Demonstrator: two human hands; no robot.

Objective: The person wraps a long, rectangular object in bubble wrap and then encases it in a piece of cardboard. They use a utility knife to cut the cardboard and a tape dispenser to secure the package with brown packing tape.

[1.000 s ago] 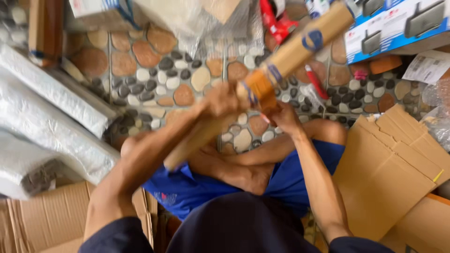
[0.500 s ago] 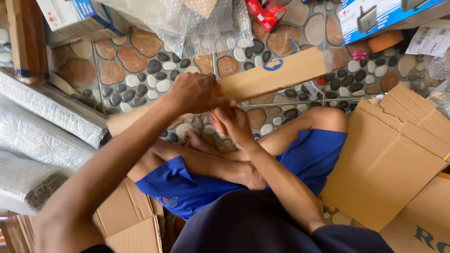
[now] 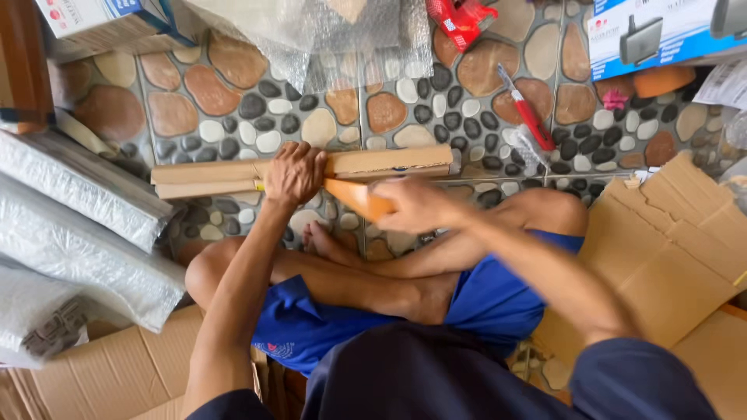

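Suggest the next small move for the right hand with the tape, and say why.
Probably draw the tape further right along the cardboard roll. The left hand grips the roll near its middle, holding it level above the legs. The right hand is blurred, pulling an orange-brown strip away from that grip, and the roll's right stretch looks bare of it.

The right hand (image 3: 416, 206) is motion-blurred, so its grip on the orange strip (image 3: 356, 198) is unclear. The left hand (image 3: 294, 173) hides the middle of the cardboard parcel (image 3: 389, 162). The blue box (image 3: 661, 31) is cut off at the top edge.
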